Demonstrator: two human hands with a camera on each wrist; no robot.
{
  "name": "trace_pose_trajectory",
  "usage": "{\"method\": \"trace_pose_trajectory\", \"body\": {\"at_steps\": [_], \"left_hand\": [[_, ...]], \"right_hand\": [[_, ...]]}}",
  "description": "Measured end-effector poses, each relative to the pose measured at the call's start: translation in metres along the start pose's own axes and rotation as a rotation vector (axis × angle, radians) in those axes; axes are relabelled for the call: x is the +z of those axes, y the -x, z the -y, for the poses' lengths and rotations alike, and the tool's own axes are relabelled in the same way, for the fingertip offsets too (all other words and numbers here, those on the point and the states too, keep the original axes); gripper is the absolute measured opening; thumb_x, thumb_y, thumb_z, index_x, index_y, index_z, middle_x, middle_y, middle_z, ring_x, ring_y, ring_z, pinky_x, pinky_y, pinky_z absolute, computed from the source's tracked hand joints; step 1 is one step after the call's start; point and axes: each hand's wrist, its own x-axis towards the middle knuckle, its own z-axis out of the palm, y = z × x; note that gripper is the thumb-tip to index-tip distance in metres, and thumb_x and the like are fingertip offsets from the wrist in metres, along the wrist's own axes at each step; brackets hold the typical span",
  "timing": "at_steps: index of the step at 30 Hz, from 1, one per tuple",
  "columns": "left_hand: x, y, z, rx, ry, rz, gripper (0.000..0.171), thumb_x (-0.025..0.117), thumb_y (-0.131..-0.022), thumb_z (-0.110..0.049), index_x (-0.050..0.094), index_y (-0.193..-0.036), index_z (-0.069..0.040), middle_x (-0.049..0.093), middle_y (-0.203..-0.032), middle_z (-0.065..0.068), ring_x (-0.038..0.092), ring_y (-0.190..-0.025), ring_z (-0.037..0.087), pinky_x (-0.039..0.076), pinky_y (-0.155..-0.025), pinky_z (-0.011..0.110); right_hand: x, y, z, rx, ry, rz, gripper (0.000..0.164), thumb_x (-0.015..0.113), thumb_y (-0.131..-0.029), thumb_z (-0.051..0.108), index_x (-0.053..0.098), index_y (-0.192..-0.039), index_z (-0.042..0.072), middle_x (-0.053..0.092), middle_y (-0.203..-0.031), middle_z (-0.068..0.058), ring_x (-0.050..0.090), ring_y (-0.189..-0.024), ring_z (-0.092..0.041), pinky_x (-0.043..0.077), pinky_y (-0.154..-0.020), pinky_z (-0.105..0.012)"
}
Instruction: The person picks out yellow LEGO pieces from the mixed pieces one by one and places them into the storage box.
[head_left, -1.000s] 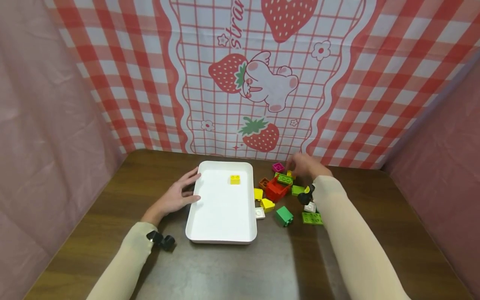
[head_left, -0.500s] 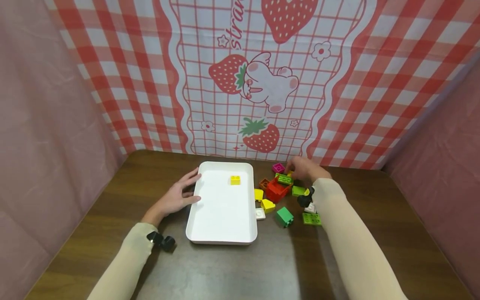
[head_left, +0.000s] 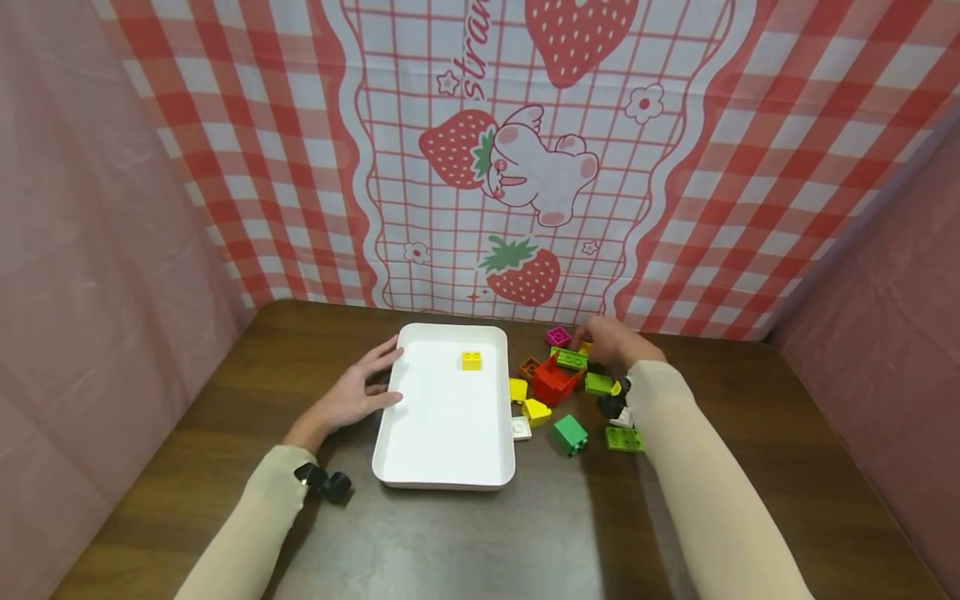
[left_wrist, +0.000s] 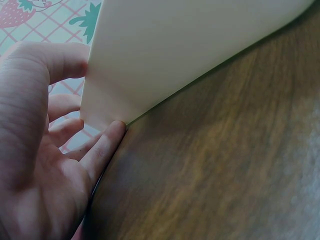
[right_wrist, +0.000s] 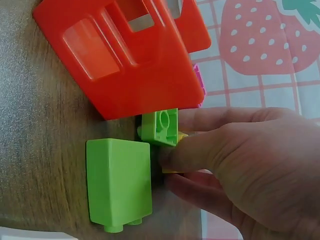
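My left hand (head_left: 352, 393) touches the left side of a white tray (head_left: 444, 477) with its fingertips and thumb, fingers fairly straight. Inside the tray sits one yellow brick (head_left: 471, 361). At the table's back right, my right hand (head_left: 609, 340) pinches another yellow brick (right_wrist: 172, 170) between thumb and fingers; the hand covers most of it. Just beside those fingers, in the right wrist view, are a narrow light-green brick (right_wrist: 160, 127), a hollow red piece with window-like openings (right_wrist: 150, 75) and a taller light-green brick (right_wrist: 120, 182).
Between tray and right arm lie a pink brick (head_left: 558, 337), a brown brick (head_left: 529, 368), a slanted yellow brick (head_left: 536, 412), a white brick (head_left: 521, 428), a dark-green brick (head_left: 571, 434) and a flat green brick (head_left: 624, 439). A checked cloth (head_left: 270, 167) hangs behind the table.
My right hand has shifted only slightly among the bricks at the back right, its fingers staying at the yellow one. The left hand and the tray stay put.
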Motion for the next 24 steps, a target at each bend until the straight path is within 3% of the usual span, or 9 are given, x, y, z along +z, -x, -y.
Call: {"method": "trace_pose_trajectory", "body": {"at_steps": [8, 14, 24], "left_hand": [[0.0, -0.002, 0.01, -0.009, -0.007, -0.007, 0.079, 0.075, -0.089, -0.01, 0.032, -0.155, 0.001, 0.011, -0.17, 0.014, 0.027, -0.147, 0.04, 0.045, -0.106, 0.063], [0.0, -0.002, 0.01, 0.001, 0.005, -0.005, 0.079, 0.075, -0.089, -0.009, 0.032, -0.154, 0.001, 0.011, -0.17, 0.014, 0.027, -0.147, 0.04, 0.046, -0.106, 0.063], [0.0, -0.002, 0.008, 0.01, 0.003, -0.001, 0.078, 0.074, -0.089, -0.007, 0.032, -0.154, 0.003, 0.011, -0.169, 0.016, 0.026, -0.147, 0.041, 0.046, -0.105, 0.063]], "right_hand": [[0.005, -0.003, -0.001, -0.026, 0.017, -0.043, 0.024, 0.071, -0.089, 0.0, 0.072, -0.11, 0.009, 0.065, -0.121, -0.015, 0.057, -0.104, -0.033, 0.06, -0.092, -0.051], [0.006, -0.004, 0.0, 0.0, 0.007, -0.035, 0.016, 0.071, -0.089, 0.001, 0.073, -0.102, 0.01, 0.066, -0.113, -0.013, 0.057, -0.099, -0.032, 0.061, -0.089, -0.048], [0.006, -0.003, 0.002, -0.015, 0.083, -0.041, 0.012, 0.071, -0.089, 0.002, 0.074, -0.098, 0.01, 0.068, -0.107, -0.012, 0.058, -0.094, -0.03, 0.062, -0.086, -0.045]]}}
